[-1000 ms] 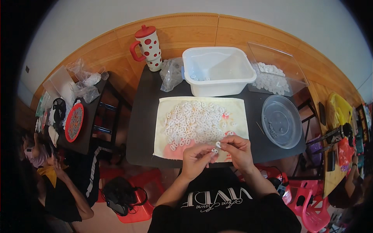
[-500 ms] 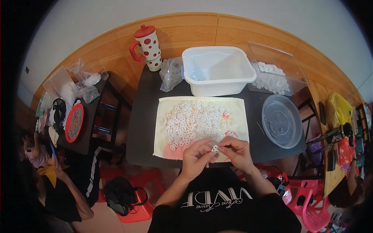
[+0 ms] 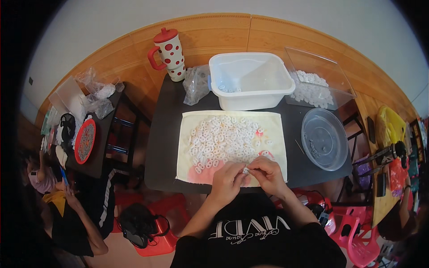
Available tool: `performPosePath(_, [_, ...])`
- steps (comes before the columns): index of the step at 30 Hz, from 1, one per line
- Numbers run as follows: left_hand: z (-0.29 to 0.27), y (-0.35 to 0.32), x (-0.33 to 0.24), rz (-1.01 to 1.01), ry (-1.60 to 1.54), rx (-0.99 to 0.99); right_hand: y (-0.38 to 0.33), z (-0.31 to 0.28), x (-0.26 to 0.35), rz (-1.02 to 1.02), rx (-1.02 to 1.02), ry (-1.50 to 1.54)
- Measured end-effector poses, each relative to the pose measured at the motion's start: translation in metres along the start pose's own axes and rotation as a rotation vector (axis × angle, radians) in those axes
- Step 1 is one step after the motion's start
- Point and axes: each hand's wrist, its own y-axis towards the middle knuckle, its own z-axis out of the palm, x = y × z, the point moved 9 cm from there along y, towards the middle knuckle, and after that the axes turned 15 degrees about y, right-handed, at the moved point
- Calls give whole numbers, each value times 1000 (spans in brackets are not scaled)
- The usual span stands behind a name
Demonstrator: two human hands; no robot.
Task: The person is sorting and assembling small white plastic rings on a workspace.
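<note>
Between the fingertips of my left hand [image 3: 227, 182] and my right hand [image 3: 269, 175] is a small white plastic piece with holes [image 3: 246, 170]. Both hands pinch it above the near edge of a cream towel [image 3: 185, 134]. Fingers partly cover the piece, so its details are hard to make out. A loose heap of similar white two-holed pieces [image 3: 216, 138] spreads over the towel beyond my hands. The towel has pink and red patches along its near side.
Behind the towel stands a white tub [image 3: 252, 102] holding a few pieces. A clear box of white parts [image 3: 313, 94], a round clear tray with small grey parts [image 3: 325, 139], a plastic bag [image 3: 196, 85] and a spotted tumbler [image 3: 171, 56] surround it. Another person [image 3: 76, 210] sits left.
My hands have drawn closer together and shifted slightly left, with the fingers now covering more of the white piece. The heap on the towel looks the same.
</note>
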Motion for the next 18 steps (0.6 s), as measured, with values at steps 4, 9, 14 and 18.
performPosePath(4, [3, 1, -5, 54, 108, 15, 3, 7, 8, -90, 34, -181])
performPosePath(9, [4, 3, -4, 52, 123, 36, 1, 16, 14, -203, 96, -335])
performPosePath(14, [0, 8, -9, 101, 74, 130, -4, 26, 29, -370, 160, -532])
performPosePath(18, [0, 5, -4, 125, 72, 205, -13, 39, 25, -383, 266, -593])
